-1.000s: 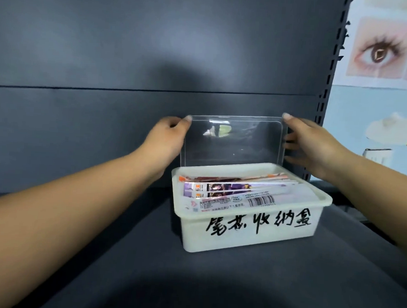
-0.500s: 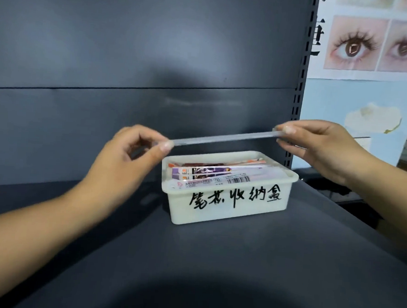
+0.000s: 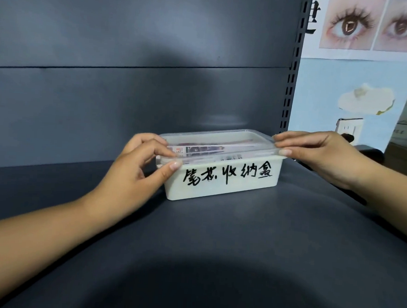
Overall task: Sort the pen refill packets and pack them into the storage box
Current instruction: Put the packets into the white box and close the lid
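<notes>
Closing the clear plastic lid (image 3: pixel 219 137) over pen refill packets (image 3: pixel 205 150) inside the white handwritten-label storage box (image 3: pixel 222 178) on the dark shelf (image 3: pixel 215 249), left hand (image 3: pixel 134 171) and right hand (image 3: pixel 317 153) fingers pinching opposite lid edges; pressing corners down evenly probably next.

The front wall of the white storage box (image 3: pixel 222 181) carries 5 handwritten black characters, 笔芯收纳盒, running from its left corner to its right corner. Through the clear lid (image 3: pixel 218 140), a pen refill packet (image 3: pixel 206 150) shows a small red-and-white printed label at its left end and a barcode (image 3: pixel 231 158) nearer the front edge; the print on both is too blurred to read. On the wall poster (image 3: pixel 369 28) at the upper right, part of a large black character, possibly 重, is cut off by the shelf upright (image 3: pixel 295 64).
</notes>
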Demonstrator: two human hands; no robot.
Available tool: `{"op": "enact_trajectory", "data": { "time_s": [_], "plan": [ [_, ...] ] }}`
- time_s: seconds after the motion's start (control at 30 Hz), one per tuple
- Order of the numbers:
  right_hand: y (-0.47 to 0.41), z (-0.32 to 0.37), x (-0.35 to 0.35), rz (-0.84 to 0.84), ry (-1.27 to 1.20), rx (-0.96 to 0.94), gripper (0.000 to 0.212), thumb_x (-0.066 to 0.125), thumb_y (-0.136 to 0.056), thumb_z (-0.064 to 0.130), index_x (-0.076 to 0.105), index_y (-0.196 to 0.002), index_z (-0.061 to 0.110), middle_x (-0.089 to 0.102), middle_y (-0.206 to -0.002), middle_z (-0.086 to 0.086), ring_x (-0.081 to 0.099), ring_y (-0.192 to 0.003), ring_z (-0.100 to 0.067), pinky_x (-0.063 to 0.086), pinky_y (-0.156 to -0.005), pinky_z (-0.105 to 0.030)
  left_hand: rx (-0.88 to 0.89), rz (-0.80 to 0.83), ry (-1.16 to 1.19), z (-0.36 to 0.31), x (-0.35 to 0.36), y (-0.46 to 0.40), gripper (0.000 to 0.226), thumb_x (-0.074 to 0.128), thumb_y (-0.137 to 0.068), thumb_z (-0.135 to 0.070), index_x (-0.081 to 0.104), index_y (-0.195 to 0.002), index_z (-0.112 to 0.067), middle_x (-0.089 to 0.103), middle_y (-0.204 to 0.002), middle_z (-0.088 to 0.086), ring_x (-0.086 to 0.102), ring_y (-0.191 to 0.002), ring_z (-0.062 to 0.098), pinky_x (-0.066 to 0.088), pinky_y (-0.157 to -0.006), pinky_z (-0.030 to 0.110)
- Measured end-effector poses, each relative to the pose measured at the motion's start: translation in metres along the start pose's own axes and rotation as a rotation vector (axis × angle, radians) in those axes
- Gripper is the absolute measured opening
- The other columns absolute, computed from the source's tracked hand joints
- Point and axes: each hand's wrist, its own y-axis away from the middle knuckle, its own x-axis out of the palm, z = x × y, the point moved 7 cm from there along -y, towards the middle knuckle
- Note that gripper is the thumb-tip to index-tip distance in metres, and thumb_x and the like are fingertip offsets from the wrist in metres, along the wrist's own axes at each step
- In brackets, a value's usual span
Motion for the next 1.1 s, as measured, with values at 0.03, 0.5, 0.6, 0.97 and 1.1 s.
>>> {"op": "enact_trajectory", "data": {
  "time_s": [0.03, 0.5, 0.6, 0.97, 1.1],
  "plan": [
    [0.000, -0.001, 0.001, 0.005, -0.005, 0.009, 0.030, 0.065, -0.069, -0.001, 0.075, -0.060, 0.026, 0.067, -0.092, 0.008, 0.065, -0.081, 0.006, 0.048, -0.076, -0.005, 0.001, 0.008, 0.007, 0.000, 0.000, 0.001, 0.009, 0.056, -0.067, -0.054, 0.060, -0.076, -0.054, 0.048, -0.096, -0.041, 0.047, -0.102, -0.016, 0.037, -0.092, 0.005],
    [0.010, 0.009, 0.008, 0.056, 0.264, -0.103, 0.027, 0.068, -0.072, 0.005, 0.067, -0.087, 0.028, 0.061, -0.100, 0.017, 0.057, -0.086, 0.020, 0.038, -0.085, 0.001, 0.171, 0.105, -0.307, 0.004, -0.010, 0.006, 0.041, 0.038, -0.078, -0.071, 0.053, -0.090, -0.035, 0.044, -0.109, -0.049, 0.041, -0.107, -0.026, 0.029, -0.094, 0.000],
    [0.011, 0.009, 0.010, 0.052, 0.331, -0.158, 0.022, 0.068, -0.069, 0.017, 0.066, -0.084, 0.033, 0.060, -0.101, 0.019, 0.055, -0.088, 0.021, 0.037, -0.090, 0.000, 0.193, 0.126, -0.341, 0.003, -0.008, 0.006, 0.042, 0.036, -0.082, -0.066, 0.051, -0.092, -0.028, 0.048, -0.108, -0.033, 0.039, -0.108, -0.028, 0.029, -0.095, 0.000],
    [0.025, 0.018, 0.027, 0.074, 1.179, -0.701, 0.054, 0.033, -0.095, 0.038, 0.069, -0.099, -0.002, 0.072, -0.099, -0.016, 0.071, -0.081, -0.030, 0.041, -0.082, -0.026, 0.226, 0.157, -0.411, 0.002, -0.005, 0.006, 0.043, 0.031, -0.084, -0.067, 0.049, -0.093, -0.029, 0.041, -0.109, -0.047, 0.048, -0.106, -0.011, 0.039, -0.092, 0.018],
    [0.022, 0.019, 0.025, 0.144, 1.044, -0.615, 0.054, 0.037, -0.090, 0.045, 0.069, -0.098, 0.002, 0.073, -0.100, -0.011, 0.061, -0.097, -0.013, 0.042, -0.086, -0.016, 0.174, 0.192, -0.429, -0.001, -0.007, 0.002, 0.046, 0.024, -0.082, -0.072, 0.049, -0.091, -0.034, 0.050, -0.106, -0.038, 0.047, -0.100, -0.018, 0.036, -0.084, 0.011]
  ]
}}
